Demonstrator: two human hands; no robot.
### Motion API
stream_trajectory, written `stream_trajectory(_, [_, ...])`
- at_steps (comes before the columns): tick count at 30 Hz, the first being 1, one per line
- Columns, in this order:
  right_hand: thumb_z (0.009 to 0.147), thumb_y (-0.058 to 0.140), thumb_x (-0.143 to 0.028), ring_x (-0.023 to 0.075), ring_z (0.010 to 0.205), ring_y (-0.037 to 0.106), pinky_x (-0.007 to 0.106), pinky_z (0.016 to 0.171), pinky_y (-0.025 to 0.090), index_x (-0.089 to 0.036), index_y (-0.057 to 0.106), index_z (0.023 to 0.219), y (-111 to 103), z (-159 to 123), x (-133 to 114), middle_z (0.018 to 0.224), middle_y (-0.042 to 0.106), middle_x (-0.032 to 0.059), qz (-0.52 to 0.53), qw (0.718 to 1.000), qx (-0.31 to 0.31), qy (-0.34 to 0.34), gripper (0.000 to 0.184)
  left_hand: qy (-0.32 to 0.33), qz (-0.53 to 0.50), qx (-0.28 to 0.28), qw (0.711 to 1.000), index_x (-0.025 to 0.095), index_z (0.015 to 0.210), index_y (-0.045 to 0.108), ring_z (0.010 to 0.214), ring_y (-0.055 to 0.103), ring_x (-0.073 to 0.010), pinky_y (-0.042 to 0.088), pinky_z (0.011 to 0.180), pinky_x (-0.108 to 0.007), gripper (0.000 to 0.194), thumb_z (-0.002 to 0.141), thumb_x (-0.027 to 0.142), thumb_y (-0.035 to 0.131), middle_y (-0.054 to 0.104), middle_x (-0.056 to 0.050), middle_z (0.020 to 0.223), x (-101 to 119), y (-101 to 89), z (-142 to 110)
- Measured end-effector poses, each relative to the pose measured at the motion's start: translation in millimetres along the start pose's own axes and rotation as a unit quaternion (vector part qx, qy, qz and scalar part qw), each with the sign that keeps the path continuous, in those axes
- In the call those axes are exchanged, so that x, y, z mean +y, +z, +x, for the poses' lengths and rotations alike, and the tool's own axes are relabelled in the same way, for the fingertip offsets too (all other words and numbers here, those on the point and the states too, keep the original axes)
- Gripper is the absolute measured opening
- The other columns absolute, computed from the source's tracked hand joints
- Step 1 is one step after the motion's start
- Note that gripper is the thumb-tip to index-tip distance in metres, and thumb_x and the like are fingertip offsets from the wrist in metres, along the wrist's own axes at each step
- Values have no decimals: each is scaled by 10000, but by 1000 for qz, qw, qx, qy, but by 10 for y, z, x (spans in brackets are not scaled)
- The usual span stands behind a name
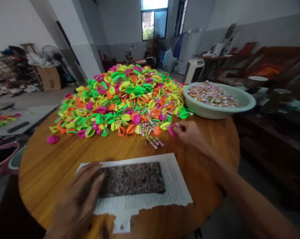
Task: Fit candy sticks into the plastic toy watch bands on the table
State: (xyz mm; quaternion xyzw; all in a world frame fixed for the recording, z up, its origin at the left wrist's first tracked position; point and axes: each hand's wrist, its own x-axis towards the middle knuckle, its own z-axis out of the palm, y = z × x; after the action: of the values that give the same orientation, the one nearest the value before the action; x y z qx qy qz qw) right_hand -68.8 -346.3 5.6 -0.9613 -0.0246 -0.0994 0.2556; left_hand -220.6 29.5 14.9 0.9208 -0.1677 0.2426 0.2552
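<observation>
Though apart, hands at slab, plastic (pink)

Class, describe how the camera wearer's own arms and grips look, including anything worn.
The right grip is a bare, ungloved hand on a slender right forearm, with no sleeve, watch or bracelet visible along it. The left grip is also a bare hand without a glove; blur hides any finer detail.

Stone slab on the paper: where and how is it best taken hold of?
The slab is probably best gripped at its right end, from the right, across its two long edges. It lies flat on the paper, longer than it is wide, with its right end uncovered, while the left hand hides its left end.
</observation>
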Motion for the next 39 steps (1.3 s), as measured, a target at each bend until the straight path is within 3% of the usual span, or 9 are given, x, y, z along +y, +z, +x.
stream_trajectory(5, [951,442,-191,195,789,540,307,682,389,-138,644,950,289,-675,-772,910,618,94,-18,955,-34,-295,209,15,-128,-118,985,206,1483,389,913,672,-159,577,805,-304,529,976,276,525,677,-91,1144,337,630,477])
stream_trajectory(8, [915,429,-118,245,806,533,345,651,406,-126,628,965,453,-938,-1068,936,598,127,-104,923,-42,-368,206,84,-127,-170,974,195,1451,443,1169,608,-227,532,989,-410,498,958,217,506,592,-136,1345,242,730,568])
stream_trajectory(11, [899,443,-116,260,890,537,377,749,455,-113,618,983,488,-1050,-1142,1013,594,148,-95,910,-55,-399,194,124,-134,-207,961,202,1386,512,1196,595,-232,506,1030,-431,452,936,161,500,630,-117,1294,100,712,558])
stream_trajectory(15, [901,449,-185,226,945,542,342,814,455,-126,599,1054,366,-936,-900,1110,589,146,0,947,-46,-318,222,105,-131,-209,963,180,1294,576,1057,646,-219,549,915,-387,339,968,205,491,678,-112,1166,4,667,523])
stream_trajectory(19, [906,482,-220,227,848,545,336,742,398,-144,623,946,334,-610,-492,935,596,108,-124,979,-27,-163,165,85,-135,-217,963,178,1259,601,1028,651,-217,546,885,-368,306,974,254,517,681,-116,1142,-49,609,507])
stream_trajectory(25, [929,443,-180,204,786,544,318,677,332,-149,612,883,382,-416,-220,879,610,93,-172,968,-84,-161,178,98,-145,-207,963,176,1208,626,1046,661,-215,548,896,-359,268,968,265,544,689,-112,1153,-94,537,494])
stream_trajectory(32, [952,454,-223,165,658,505,303,628,359,-194,555,866,250,-968,-694,769,570,40,31,976,-22,-216,135,87,-174,-198,961,183,1173,660,1028,682,-206,564,868,-331,252,941,228,573,705,-106,1147,-177,505,468])
stream_trajectory(36, [921,463,-143,187,737,524,316,651,400,-173,573,916,307,-1233,-1072,869,576,75,21,956,-124,-263,114,74,-200,-196,957,178,1199,657,1052,678,-209,560,903,-350,287,922,210,589,704,-111,1165,-186,510,462])
stream_trajectory(39, [815,494,-41,209,820,536,337,710,439,-154,581,985,292,-1203,-1151,973,574,103,-39,925,-223,-304,221,61,-212,-197,955,170,1219,649,1037,682,-212,562,909,-371,329,893,182,600,707,-115,1153,-184,516,457])
